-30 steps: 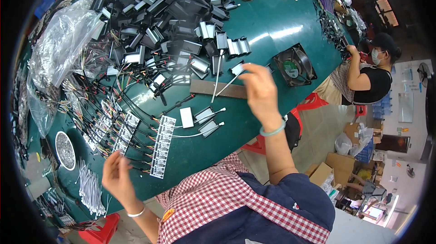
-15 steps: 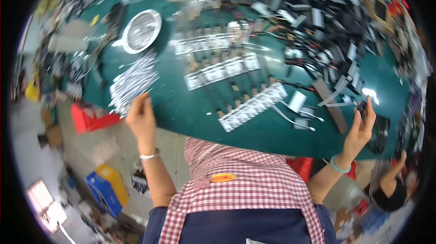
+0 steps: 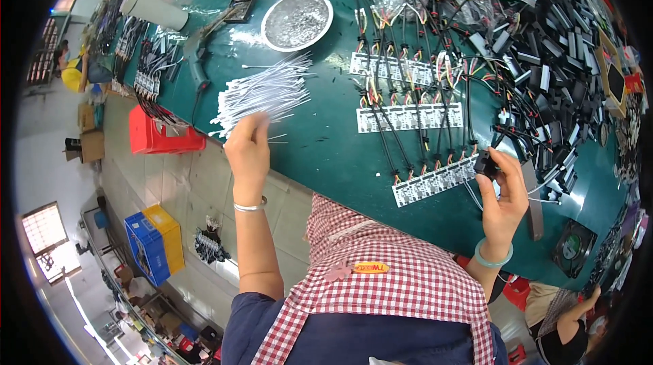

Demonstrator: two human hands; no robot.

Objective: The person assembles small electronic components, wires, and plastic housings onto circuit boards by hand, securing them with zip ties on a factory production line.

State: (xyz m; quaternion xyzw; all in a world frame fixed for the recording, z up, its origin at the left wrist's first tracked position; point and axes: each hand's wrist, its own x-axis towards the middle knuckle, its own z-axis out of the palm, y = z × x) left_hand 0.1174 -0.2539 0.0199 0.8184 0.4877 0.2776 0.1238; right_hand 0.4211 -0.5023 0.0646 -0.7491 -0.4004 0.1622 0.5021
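Observation:
My left hand (image 3: 249, 154) is at the near end of a pile of white cable ties (image 3: 265, 93), thumb and fingers pinched together. Whether a tie is between those fingertips cannot be made out. My right hand (image 3: 503, 192) grips a small black plastic block (image 3: 486, 165) between thumb and fingers. That block is just off the right end of the nearest white circuit board strip (image 3: 435, 180). Two more strips, a middle one (image 3: 409, 118) and a far one (image 3: 391, 69), lie behind it, with black cables and coloured wire ends attached.
A white bowl (image 3: 331, 23) of small shiny bits stands behind the ties. Left of it lie a corded hand tool (image 3: 198, 74) and a cylinder (image 3: 155, 11). Black housings (image 3: 558, 39) heap at the right, near a grey bar (image 3: 532, 205) and a square fan (image 3: 575, 248). A red stool (image 3: 160, 134) stands left.
The view has swung, so the table contents appear farther right. My right hand has brought the black block leftward to the nearest board strip. My left hand stays by the cable ties.

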